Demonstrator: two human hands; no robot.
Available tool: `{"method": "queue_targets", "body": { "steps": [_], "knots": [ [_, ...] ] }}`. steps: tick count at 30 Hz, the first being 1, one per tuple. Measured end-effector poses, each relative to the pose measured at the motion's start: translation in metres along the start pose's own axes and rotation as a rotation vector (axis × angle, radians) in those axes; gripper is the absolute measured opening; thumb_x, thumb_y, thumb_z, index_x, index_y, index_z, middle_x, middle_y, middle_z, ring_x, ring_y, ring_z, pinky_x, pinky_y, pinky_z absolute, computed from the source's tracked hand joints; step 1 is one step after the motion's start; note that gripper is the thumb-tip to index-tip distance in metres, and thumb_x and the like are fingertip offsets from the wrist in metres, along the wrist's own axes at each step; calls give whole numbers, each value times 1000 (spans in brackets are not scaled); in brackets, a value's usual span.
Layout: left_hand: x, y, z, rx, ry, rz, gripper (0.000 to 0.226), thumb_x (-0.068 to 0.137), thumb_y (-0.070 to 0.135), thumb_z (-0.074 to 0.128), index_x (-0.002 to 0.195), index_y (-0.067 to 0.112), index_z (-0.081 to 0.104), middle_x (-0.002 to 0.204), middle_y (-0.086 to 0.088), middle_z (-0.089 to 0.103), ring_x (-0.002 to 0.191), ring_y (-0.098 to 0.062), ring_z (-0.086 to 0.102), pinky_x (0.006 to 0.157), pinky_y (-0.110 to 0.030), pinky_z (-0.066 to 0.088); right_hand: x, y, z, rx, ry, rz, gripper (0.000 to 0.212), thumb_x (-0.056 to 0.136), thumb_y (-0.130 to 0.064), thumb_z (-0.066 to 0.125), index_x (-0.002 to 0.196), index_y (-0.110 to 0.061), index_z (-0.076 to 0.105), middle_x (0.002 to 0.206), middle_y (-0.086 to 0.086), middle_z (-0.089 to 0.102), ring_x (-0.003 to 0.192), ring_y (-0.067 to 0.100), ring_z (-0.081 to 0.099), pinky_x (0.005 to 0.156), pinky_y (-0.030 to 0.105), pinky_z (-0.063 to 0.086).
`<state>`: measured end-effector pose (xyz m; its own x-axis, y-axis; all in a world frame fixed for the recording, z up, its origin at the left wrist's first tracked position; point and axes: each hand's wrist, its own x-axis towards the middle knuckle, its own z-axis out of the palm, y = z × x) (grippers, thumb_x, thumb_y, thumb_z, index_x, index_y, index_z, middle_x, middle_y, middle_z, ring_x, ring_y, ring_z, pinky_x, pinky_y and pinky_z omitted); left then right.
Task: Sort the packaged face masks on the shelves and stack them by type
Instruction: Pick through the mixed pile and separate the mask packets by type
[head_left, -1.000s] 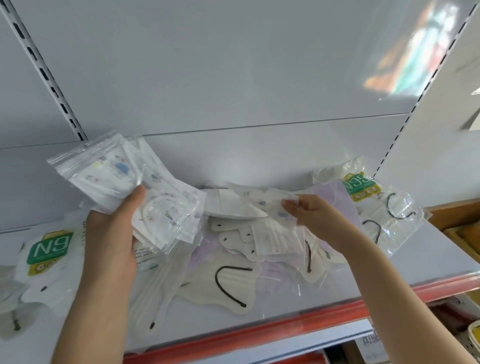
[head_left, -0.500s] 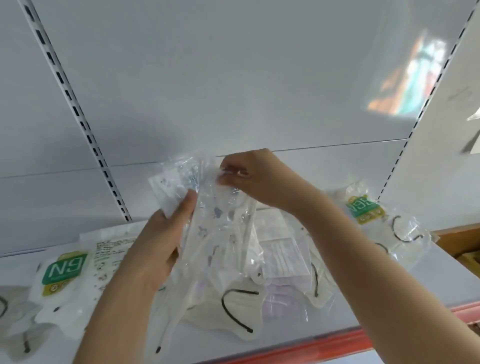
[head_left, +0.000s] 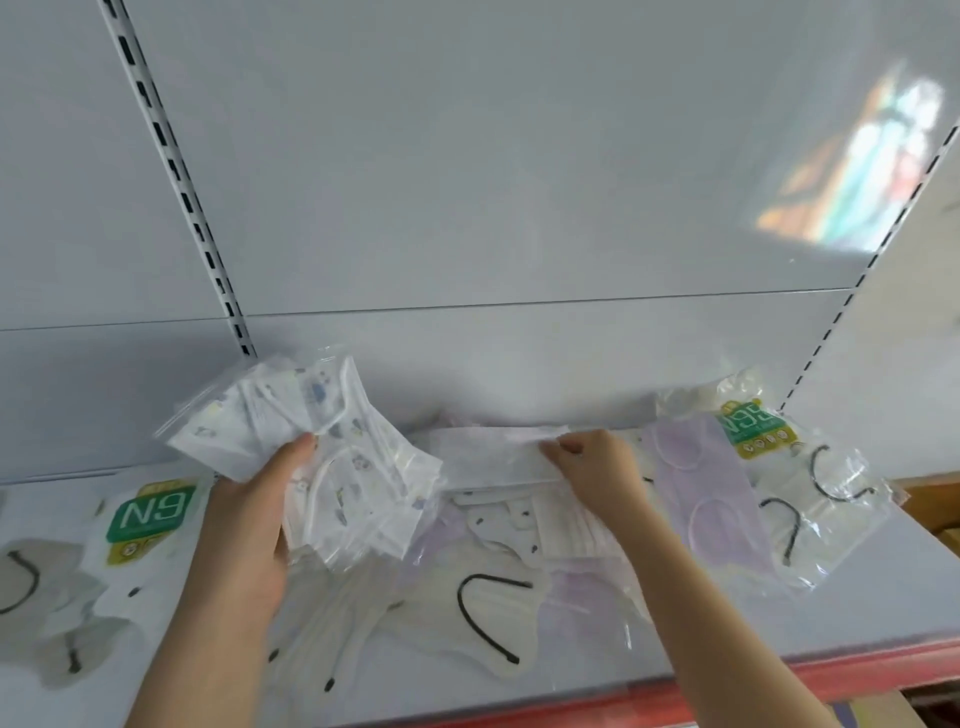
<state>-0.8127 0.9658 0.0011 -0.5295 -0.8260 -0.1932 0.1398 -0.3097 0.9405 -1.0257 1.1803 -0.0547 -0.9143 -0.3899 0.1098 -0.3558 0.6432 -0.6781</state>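
My left hand (head_left: 249, 525) grips a fanned stack of clear bags with printed children's masks (head_left: 332, 462), held above the shelf at centre left. My right hand (head_left: 592, 467) pinches the top edge of a flat white mask packet (head_left: 483, 457) lying at the back of the central pile. Below the hands lies a cream mask with black ear loops (head_left: 488, 618). A lilac mask packet (head_left: 706, 483) lies just right of my right hand. Green-labelled N95 packs sit at the left (head_left: 150, 514) and the right (head_left: 753, 426).
The white shelf (head_left: 857, 603) has a red front edge (head_left: 883, 670). Slotted uprights (head_left: 176, 171) run up the grey back panel. Loose masks with black loops lie at the far left (head_left: 31, 577). A wooden box edge (head_left: 935, 499) shows at the far right.
My right hand has let go of the printed mask bags it brought to the left hand's stack and dropped to the white packet on the pile. The left hand keeps its stack.
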Motion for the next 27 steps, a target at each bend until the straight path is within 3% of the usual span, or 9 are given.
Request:
{"method": "queue_targets", "body": {
  "steps": [4, 8, 10, 13, 17, 20, 23, 25, 27],
  "knots": [
    [-6, 5, 4, 18, -39, 44, 39, 90, 21, 74, 128, 27, 67, 111, 3, 77, 101, -20, 73, 79, -36, 56, -9, -11, -35, 477, 202, 51, 47, 98, -38, 58, 66, -5, 52, 56, -4, 36, 57, 13, 32, 55, 29, 26],
    [-15, 0, 23, 82, -85, -25, 20, 90, 23, 73, 110, 25, 73, 102, -1, 79, 95, -24, 75, 81, -41, 58, -37, -62, -44, 761, 200, -22, 16, 99, -36, 57, 93, -23, 65, 62, -3, 51, 58, 12, 41, 55, 29, 35],
    [-22, -4, 34, 131, -136, -91, 27, 89, 44, 73, 105, 23, 75, 98, -2, 79, 93, -25, 74, 84, -45, 58, -51, -86, -31, 683, 132, -82, 7, 96, -35, 61, 99, -28, 62, 61, -3, 53, 52, 12, 41, 49, 26, 35],
    [-31, -12, 45, 235, -200, -144, 73, 66, 82, 70, 94, 15, 72, 77, -5, 65, 74, -25, 63, 77, -36, 52, -62, -102, 0, 441, 90, -182, 17, 90, -32, 67, 104, -27, 59, 69, -9, 64, 53, 8, 55, 49, 21, 45],
    [-32, -10, 41, 166, -131, -22, 22, 84, 24, 80, 105, 20, 75, 95, -1, 80, 85, -18, 77, 84, -43, 59, -51, -89, 19, 297, 9, -284, 34, 94, -51, 58, 118, -28, 65, 106, -8, 68, 87, 5, 62, 76, 21, 51],
    [-21, -5, 21, 67, 25, 7, 24, 89, 16, 76, 112, 21, 72, 96, 3, 79, 82, -13, 76, 81, -38, 58, -30, -62, 23, -83, -91, -76, 79, 91, -68, 47, 147, -14, 41, 146, 3, 49, 132, 21, 46, 107, 36, 41],
    [-15, 3, 6, -8, 78, 45, 41, 89, 18, 76, 129, 23, 67, 117, 3, 75, 105, -18, 72, 96, -46, 55, -25, -44, 32, -330, -138, 5, 64, 86, -63, 58, 130, -17, 57, 129, 1, 60, 128, 24, 48, 99, 34, 41],
    [-14, 5, -1, -33, 89, 54, 45, 90, 18, 75, 132, 25, 65, 121, 4, 73, 109, -17, 71, 95, -43, 55, -23, -42, 29, -211, -113, 42, 41, 91, -53, 59, 111, -20, 69, 106, 1, 70, 105, 24, 63, 81, 31, 48],
    [-13, 7, -6, -34, 104, 63, 45, 90, 19, 75, 133, 24, 64, 121, 5, 73, 109, -16, 70, 89, -37, 55, -21, -39, 18, -27, -84, 19, 41, 96, -47, 56, 85, -10, 70, 72, 4, 64, 75, 25, 64, 61, 30, 41]
  ]
}}
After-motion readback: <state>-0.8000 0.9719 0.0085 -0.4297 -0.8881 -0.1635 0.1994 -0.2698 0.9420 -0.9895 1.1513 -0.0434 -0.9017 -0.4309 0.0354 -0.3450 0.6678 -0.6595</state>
